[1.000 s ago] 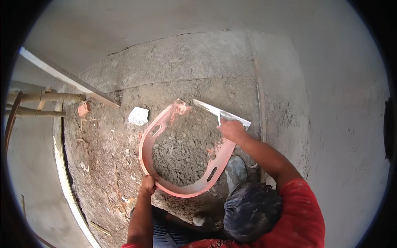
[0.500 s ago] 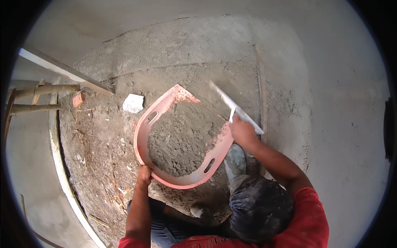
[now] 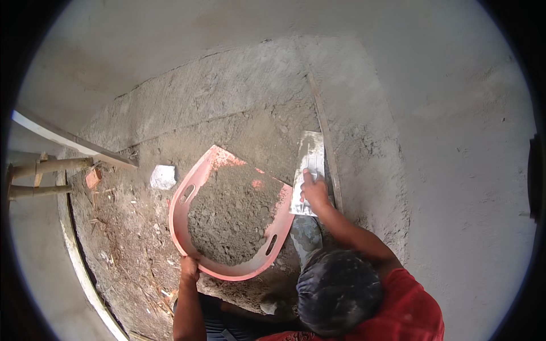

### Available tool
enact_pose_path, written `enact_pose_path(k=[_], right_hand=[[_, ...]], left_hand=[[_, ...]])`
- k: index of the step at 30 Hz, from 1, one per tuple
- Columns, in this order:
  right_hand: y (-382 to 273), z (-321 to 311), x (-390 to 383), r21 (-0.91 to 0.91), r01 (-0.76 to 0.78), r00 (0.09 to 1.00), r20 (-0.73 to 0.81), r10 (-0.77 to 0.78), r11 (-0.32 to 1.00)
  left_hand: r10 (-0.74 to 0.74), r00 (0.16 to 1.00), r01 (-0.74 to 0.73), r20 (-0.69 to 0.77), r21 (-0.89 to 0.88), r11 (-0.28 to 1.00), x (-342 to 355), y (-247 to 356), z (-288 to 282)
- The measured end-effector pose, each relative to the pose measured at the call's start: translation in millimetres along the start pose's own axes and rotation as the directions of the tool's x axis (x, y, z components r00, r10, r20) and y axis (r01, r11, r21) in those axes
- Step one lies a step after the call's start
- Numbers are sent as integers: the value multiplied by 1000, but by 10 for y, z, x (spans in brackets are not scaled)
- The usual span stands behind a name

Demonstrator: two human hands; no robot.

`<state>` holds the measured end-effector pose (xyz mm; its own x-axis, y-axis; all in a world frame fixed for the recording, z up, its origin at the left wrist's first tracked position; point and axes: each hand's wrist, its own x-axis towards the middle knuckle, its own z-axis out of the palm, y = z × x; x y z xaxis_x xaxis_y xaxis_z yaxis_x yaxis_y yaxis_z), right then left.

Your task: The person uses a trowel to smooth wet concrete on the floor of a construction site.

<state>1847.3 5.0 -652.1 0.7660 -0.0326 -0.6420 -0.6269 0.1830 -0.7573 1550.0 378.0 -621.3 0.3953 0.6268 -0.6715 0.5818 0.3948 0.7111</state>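
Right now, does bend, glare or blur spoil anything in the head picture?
In the head view throughout: fisheye bows the plank and strip near the black border; light looks soft, with shade on the near side of the tub; the trowel shows bright patches, though I can't tell glare from residue; left hand and right hand look reasonably clear.

No text can be read. A short row of printed lettering [image 3: 298,336] shows on the front of the person's red shirt [image 3: 406,307], at the lower edge of the view, partly cut off and too small to make out.
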Motion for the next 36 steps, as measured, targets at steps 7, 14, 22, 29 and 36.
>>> enact_pose_path(k=[7,14,22,29,36], right_hand=[[-208,-10,1076,-327,33,998,-33,-47,944],[-301,-132,-176,-769,607,790,557,-256,201],[-310,-2143,-960,-870,200,898,-21,-439,451],[-480,-2277,-745,-948,102,961,16,-276,302],[-1466,-859,1432,-925,234,872,62,-486,301]], left_hand=[[-96,992,95,82,22,995,-31,-5,-72],[-40,977,60,211,-93,994,-17,-44,-17],[-49,930,19,365,85,996,308,461,1200],[8,903,-34,430,54,998,345,385,1072],[84,907,-107,413,32,994,148,418,1112]])
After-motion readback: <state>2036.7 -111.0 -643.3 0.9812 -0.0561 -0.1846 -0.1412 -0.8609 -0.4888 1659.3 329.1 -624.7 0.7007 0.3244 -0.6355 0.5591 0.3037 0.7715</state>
